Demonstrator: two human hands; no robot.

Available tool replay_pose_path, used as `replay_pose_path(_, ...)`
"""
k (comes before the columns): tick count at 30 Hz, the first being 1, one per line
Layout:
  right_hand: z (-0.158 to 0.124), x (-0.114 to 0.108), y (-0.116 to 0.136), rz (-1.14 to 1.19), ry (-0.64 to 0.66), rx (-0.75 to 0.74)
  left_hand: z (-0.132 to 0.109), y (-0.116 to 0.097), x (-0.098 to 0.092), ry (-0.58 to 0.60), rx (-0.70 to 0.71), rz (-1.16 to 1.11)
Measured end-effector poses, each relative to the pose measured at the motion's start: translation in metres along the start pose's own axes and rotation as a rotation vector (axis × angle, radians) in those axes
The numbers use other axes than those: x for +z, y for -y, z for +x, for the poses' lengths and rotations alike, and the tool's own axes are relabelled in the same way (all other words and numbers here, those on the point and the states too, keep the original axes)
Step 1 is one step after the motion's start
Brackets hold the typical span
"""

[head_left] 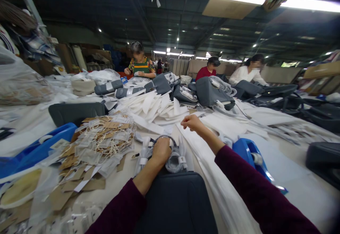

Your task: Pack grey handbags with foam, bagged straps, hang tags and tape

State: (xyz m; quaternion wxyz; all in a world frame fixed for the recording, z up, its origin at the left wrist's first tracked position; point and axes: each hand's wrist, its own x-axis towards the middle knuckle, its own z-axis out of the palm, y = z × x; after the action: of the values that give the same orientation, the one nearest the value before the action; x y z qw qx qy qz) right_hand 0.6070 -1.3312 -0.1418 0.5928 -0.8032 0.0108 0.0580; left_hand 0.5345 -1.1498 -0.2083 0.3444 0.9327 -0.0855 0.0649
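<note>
A dark grey handbag [176,200] lies in front of me, its top end pointing away. My left hand [161,150] is closed over the bag's top, around the handle area; its fingertips are hidden. Coiled straps in clear wrap [175,161] sit beside that hand, held by white bands. My right hand [193,122] hangs in the air farther forward, fingers curled together, with nothing visible in them. Just beyond it is a heap of white paper or foam strips [154,108].
At left are a pile of brown tags with white strings [106,134] and a blue tape dispenser [63,136]. Another blue tape dispenser [248,152] stands at right. More grey bags [212,92] lie across the table's far side, where several co-workers [142,65] are.
</note>
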Motion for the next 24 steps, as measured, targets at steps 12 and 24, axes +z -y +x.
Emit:
replay_pose_path(12, 0.025, 0.035, -0.048, -0.11, 0.599, 0.16, 0.008, 0.001, -0.004, -0.027, -0.006, -0.1)
replay_pose_path(24, 0.029, 0.026, -0.042, -0.148, 0.66, 0.146, -0.009, -0.019, -0.015, -0.153, -0.072, 0.147)
